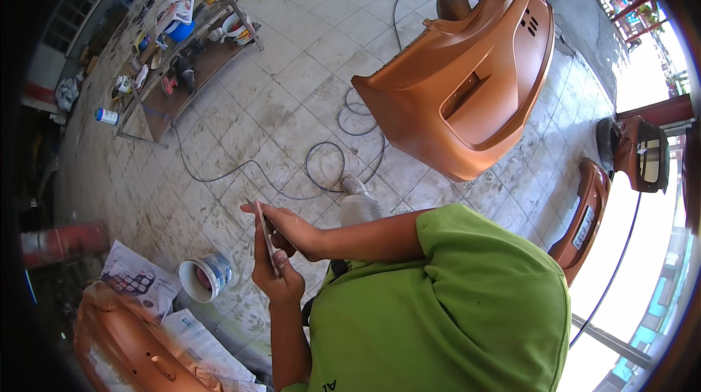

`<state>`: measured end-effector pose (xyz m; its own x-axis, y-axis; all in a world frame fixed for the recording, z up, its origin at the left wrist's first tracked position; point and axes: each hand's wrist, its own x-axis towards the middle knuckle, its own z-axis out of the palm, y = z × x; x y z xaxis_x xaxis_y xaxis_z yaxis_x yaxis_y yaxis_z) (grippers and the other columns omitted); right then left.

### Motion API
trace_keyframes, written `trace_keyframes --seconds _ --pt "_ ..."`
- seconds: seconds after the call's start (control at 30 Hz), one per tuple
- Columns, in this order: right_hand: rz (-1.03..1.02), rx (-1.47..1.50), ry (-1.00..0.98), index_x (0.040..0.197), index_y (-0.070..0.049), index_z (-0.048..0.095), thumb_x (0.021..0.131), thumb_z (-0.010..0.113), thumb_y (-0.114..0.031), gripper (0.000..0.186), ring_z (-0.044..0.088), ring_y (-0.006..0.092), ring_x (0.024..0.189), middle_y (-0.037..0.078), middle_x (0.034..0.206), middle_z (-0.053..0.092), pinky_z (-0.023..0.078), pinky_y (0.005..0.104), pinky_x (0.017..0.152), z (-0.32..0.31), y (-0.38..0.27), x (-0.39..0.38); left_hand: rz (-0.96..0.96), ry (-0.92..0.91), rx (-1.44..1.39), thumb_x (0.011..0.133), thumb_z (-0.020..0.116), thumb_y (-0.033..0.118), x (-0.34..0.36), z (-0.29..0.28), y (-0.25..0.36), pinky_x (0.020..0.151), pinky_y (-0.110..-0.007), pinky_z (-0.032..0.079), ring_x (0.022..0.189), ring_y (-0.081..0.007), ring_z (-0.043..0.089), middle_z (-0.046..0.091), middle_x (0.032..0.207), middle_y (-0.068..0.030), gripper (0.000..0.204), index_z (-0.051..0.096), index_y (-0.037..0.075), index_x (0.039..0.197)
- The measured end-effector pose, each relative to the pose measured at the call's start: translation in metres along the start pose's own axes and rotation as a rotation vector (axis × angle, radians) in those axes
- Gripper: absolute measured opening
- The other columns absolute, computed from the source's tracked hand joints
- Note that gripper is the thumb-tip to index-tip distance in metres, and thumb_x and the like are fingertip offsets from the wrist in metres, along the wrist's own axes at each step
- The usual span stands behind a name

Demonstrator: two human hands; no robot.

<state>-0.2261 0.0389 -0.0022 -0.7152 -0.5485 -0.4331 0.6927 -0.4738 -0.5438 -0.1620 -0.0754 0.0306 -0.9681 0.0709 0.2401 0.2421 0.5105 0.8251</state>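
The left hand [281,284] is closed on a thin, flat, pale piece [266,237]; the right hand [296,233] lies against it, whether clamping I cannot tell. If the hold loosens, the piece could fall onto the dirt-stained, pale tiled floor [292,129].

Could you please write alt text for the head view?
The left hand grips a thin, flat, pale piece, the right hand against it, above a grimy tiled floor. An orange-brown car bumper is upper right, a stained white bucket lower left.

Two hands [285,284] (and one shirt [438,311])
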Motion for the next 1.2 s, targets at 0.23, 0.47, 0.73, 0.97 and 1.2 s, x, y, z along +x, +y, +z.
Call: trace_keyframes --seconds 0.23,0.47,0.73,0.97,1.2 --pt "-0.218 -0.578 -0.106 0.159 -0.012 0.041 0.106 0.043 -0.059 0.072 0.046 0.0322 0.145 0.019 0.16 0.045 0.033 0.0349 0.12 -0.039 -0.057 0.059 -0.262 0.247 0.17 0.106 0.05 0.025 0.105 0.005 -0.038 0.111 -0.046 0.042 0.132 -0.0405 0.055 0.055 0.141 -0.0328 0.054 0.047 -0.016 0.141" --pt "0.095 -0.29 -0.288 0.141 -0.005 0.063 0.108 0.044 -0.057 0.065 0.036 0.0098 0.056 -0.001 0.062 0.043 0.031 0.0284 0.055 -0.105 -0.156 0.101 -0.258 0.155 0.328 0.102 0.05 0.003 0.187 -0.024 -0.083 0.11 -0.046 0.044 0.13 -0.0473 0.056 0.056 0.139 -0.0366 0.044 0.048 -0.014 0.142" --pt "-0.089 -0.841 -0.086 0.097 0.011 0.068 0.101 0.056 -0.052 0.064 0.064 0.028 0.084 0.022 0.086 0.068 0.049 0.0419 0.078 -0.082 -0.186 0.152 0.313 -0.421 0.531 0.08 0.052 -0.015 0.227 0.011 -0.129 0.122 -0.06 0.028 0.146 -0.0476 0.041 0.041 0.158 -0.0282 0.083 0.03 0.0 0.158" --pt "-0.111 -0.902 0.007 0.1 0.008 0.071 0.099 0.059 -0.034 0.043 0.064 0.0225 0.083 0.018 0.082 0.069 0.05 0.0381 0.078 -0.086 -0.219 0.21 0.092 -0.653 0.349 0.072 0.084 0.025 0.32 -0.017 -0.201 0.12 -0.065 0.026 0.149 -0.0443 0.035 0.037 0.16 -0.0279 0.102 0.033 -0.004 0.154" --pt "-0.058 -0.816 0.481 0.105 0.005 0.073 0.098 0.063 -0.04 0.047 0.061 0.018 0.085 0.01 0.085 0.069 0.049 0.0352 0.081 -0.034 -0.275 0.234 -0.274 -0.568 0.241 0.076 0.086 0.013 0.366 -0.101 -0.41 0.081 -0.041 0.057 0.093 -0.0346 0.07 0.071 0.109 -0.0191 0.038 0.069 -0.001 0.107"
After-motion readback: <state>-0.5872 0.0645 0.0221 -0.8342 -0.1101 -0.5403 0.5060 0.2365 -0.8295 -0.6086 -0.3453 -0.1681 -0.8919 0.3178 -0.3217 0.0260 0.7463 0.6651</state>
